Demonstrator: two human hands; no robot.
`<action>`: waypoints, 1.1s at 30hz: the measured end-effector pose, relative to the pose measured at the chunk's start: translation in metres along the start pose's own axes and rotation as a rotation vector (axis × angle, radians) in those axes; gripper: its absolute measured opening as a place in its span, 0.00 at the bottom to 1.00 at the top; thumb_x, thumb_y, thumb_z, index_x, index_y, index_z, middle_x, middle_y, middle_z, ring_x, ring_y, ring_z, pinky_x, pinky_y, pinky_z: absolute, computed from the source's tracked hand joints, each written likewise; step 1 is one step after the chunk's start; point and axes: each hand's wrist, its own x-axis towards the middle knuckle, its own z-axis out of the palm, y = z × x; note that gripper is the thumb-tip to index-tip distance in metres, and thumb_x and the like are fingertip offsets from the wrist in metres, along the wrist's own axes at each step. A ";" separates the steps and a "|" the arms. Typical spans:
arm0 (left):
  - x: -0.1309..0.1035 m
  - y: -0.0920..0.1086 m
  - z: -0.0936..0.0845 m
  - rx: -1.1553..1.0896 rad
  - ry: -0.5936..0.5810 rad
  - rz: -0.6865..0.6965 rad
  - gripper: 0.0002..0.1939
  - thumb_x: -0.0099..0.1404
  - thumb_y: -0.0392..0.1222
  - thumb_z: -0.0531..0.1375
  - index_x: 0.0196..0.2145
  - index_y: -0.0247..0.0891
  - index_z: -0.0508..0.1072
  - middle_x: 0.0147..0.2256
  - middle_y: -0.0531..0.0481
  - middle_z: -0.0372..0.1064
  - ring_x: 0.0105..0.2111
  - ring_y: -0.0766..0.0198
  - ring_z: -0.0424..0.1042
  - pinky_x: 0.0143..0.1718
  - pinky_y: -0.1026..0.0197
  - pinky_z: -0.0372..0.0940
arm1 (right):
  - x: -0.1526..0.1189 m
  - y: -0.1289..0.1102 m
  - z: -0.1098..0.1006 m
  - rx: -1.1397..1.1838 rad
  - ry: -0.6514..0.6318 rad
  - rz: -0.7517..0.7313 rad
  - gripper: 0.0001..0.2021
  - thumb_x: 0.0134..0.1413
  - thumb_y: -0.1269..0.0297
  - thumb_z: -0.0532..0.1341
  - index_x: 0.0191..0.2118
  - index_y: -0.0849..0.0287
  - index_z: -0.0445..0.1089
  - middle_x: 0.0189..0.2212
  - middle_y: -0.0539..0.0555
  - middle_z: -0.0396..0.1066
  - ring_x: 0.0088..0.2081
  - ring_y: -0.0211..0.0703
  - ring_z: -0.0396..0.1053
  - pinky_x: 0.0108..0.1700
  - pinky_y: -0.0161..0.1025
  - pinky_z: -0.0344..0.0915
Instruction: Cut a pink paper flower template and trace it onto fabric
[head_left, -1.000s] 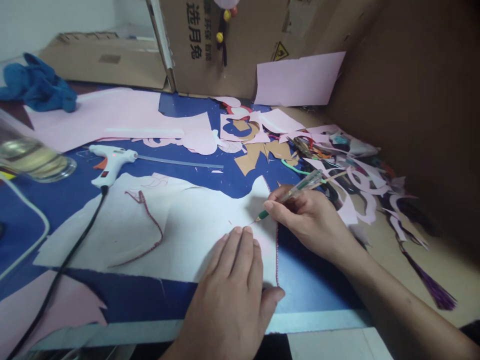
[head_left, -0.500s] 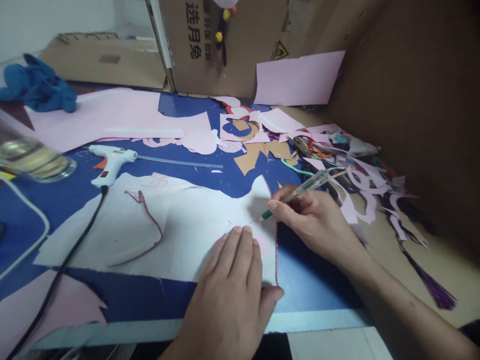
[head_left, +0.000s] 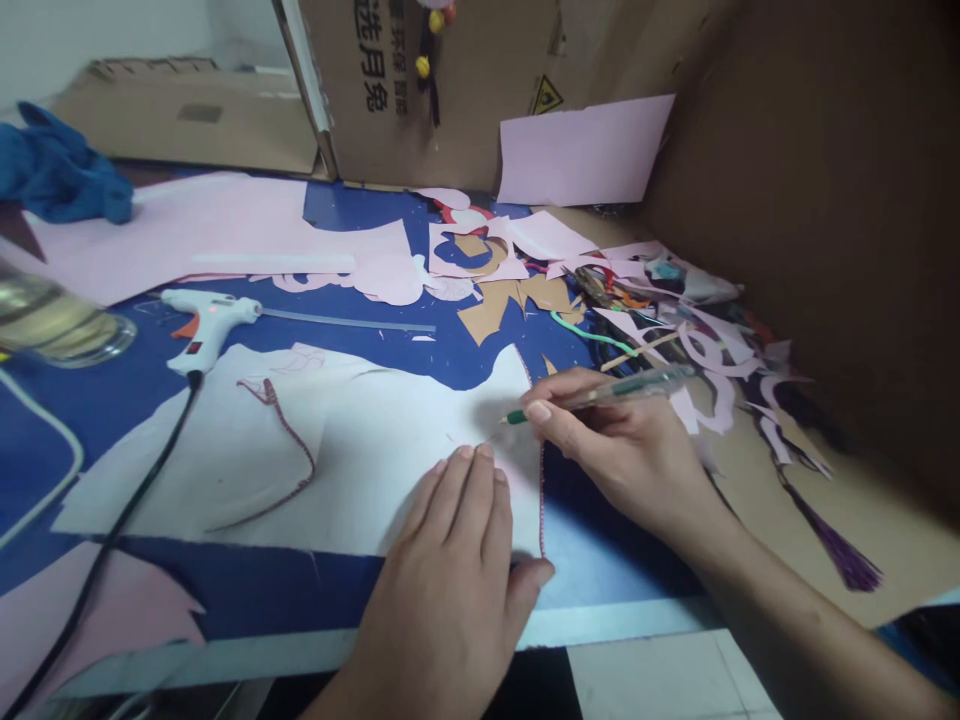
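A white sheet of fabric or paper (head_left: pixel 375 430) with a dark red stitched right edge lies across the blue table. Red stitching and faint drawn lines show on it. My left hand (head_left: pixel 454 570) lies flat on its right part, fingers stretched out, thumb at the lower right corner. My right hand (head_left: pixel 607 430) holds a clear pen with a green tip (head_left: pixel 630 388) over the right edge. The pen's tip is close to the sheet, just above my left fingertips; whether it touches I cannot tell.
A white glue gun (head_left: pixel 210 325) with a black cable sits at the sheet's upper left. A glass (head_left: pixel 67 325) and blue cloth (head_left: pixel 64 170) are at the left. Pink and brown scraps (head_left: pixel 555 290) lie behind my right hand. Cardboard walls (head_left: pixel 787 180) stand behind and right.
The pen has tilted flatter, and its tip has moved up a little, away from my left fingertips. The whole view has shifted slightly. My left hand stays flat on the sheet.
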 end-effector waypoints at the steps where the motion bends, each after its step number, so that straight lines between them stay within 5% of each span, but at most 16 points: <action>1: 0.000 0.000 0.000 -0.005 -0.002 -0.002 0.31 0.84 0.55 0.50 0.63 0.24 0.75 0.68 0.30 0.72 0.67 0.40 0.73 0.66 0.40 0.73 | -0.004 0.000 -0.001 -0.023 -0.001 -0.029 0.06 0.71 0.61 0.67 0.42 0.55 0.82 0.36 0.51 0.82 0.32 0.40 0.76 0.32 0.35 0.69; 7: -0.002 0.000 0.001 -0.064 -0.006 -0.016 0.31 0.83 0.56 0.53 0.65 0.24 0.74 0.67 0.30 0.73 0.68 0.41 0.72 0.69 0.41 0.70 | -0.040 0.009 -0.003 -0.200 -0.178 -0.282 0.13 0.76 0.68 0.63 0.59 0.49 0.78 0.50 0.52 0.84 0.46 0.45 0.82 0.50 0.40 0.74; 11: -0.002 0.000 0.002 -0.095 0.001 -0.034 0.29 0.83 0.54 0.53 0.66 0.25 0.73 0.68 0.30 0.71 0.69 0.42 0.71 0.69 0.40 0.69 | -0.052 0.010 -0.001 -0.181 -0.125 -0.260 0.18 0.76 0.67 0.64 0.66 0.48 0.76 0.48 0.53 0.82 0.44 0.45 0.79 0.49 0.42 0.75; 16: 0.000 -0.001 0.000 -0.057 -0.035 0.003 0.29 0.83 0.52 0.52 0.64 0.24 0.74 0.68 0.27 0.71 0.68 0.38 0.72 0.67 0.36 0.72 | -0.046 0.003 0.003 -0.074 0.109 -0.032 0.07 0.72 0.61 0.67 0.48 0.53 0.84 0.39 0.53 0.82 0.38 0.44 0.79 0.39 0.39 0.74; 21: 0.001 -0.004 0.000 -0.032 -0.028 0.038 0.28 0.83 0.52 0.52 0.64 0.23 0.73 0.67 0.25 0.71 0.67 0.37 0.72 0.65 0.33 0.73 | -0.037 0.003 0.006 0.131 0.132 0.157 0.08 0.67 0.59 0.70 0.36 0.56 0.77 0.27 0.48 0.76 0.25 0.37 0.70 0.26 0.34 0.66; 33: 0.001 -0.002 -0.001 -0.031 -0.032 0.033 0.28 0.83 0.52 0.53 0.63 0.22 0.73 0.67 0.26 0.72 0.67 0.36 0.73 0.65 0.35 0.73 | -0.041 0.011 0.008 0.062 0.090 0.080 0.07 0.70 0.60 0.69 0.39 0.55 0.79 0.31 0.48 0.78 0.30 0.37 0.73 0.32 0.35 0.68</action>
